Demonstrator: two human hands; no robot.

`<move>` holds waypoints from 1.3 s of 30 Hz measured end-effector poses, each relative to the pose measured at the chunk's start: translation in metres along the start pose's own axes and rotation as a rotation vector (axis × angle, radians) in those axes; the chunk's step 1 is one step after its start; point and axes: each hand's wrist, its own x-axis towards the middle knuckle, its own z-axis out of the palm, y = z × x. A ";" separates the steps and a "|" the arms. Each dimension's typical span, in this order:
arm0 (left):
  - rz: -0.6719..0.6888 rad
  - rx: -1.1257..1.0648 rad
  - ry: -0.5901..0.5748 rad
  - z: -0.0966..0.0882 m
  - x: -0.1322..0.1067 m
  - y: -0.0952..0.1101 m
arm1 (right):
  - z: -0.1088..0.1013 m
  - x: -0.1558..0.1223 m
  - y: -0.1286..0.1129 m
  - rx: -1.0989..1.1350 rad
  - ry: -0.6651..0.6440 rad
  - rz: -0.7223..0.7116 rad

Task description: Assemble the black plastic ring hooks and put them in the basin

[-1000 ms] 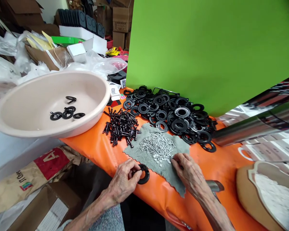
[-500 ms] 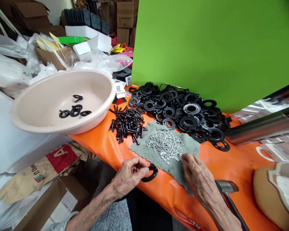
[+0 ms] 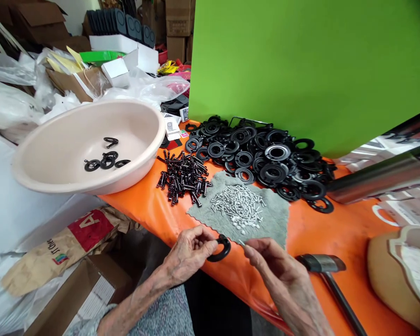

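Note:
My left hand [image 3: 189, 254] pinches a black plastic ring [image 3: 221, 249] at the near edge of the orange table [image 3: 336, 233]. My right hand [image 3: 271, 268] pinches a small silver screw [image 3: 241, 242], its tip close to the ring. Just beyond lies a grey cloth [image 3: 273, 217] with a heap of silver screws [image 3: 238, 207]. A pile of black pins [image 3: 182, 177] sits to its left, and a large heap of black rings [image 3: 266, 161] lies behind.
A pink basin [image 3: 87, 144] at the left holds several black rings. A hammer [image 3: 327, 270] lies right of my right hand. A green board [image 3: 301, 65] stands behind the rings. Cardboard boxes and plastic bags fill the left and back; a metal tube [image 3: 381, 175] crosses at right.
My right hand has lifted off the grey cloth with a screw and moved toward the ring. The left hand has raised the ring slightly from the table edge.

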 end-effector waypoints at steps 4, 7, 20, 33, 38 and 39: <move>0.083 0.157 0.023 0.002 -0.001 0.001 | 0.017 -0.013 -0.017 0.170 -0.007 0.056; 0.172 0.281 0.049 0.004 -0.002 0.002 | 0.023 -0.013 -0.014 0.157 -0.009 0.039; 0.425 0.540 0.095 0.009 -0.008 -0.008 | 0.030 -0.018 -0.001 -0.212 0.124 -0.361; 0.364 0.429 -0.078 -0.011 -0.008 -0.003 | 0.023 -0.006 0.003 -0.121 -0.125 -0.491; 0.306 0.466 -0.193 -0.019 -0.012 0.011 | 0.018 -0.010 0.000 -0.081 -0.172 -0.349; 0.312 0.507 -0.227 -0.020 -0.014 0.016 | 0.020 -0.012 0.000 -0.040 -0.161 -0.281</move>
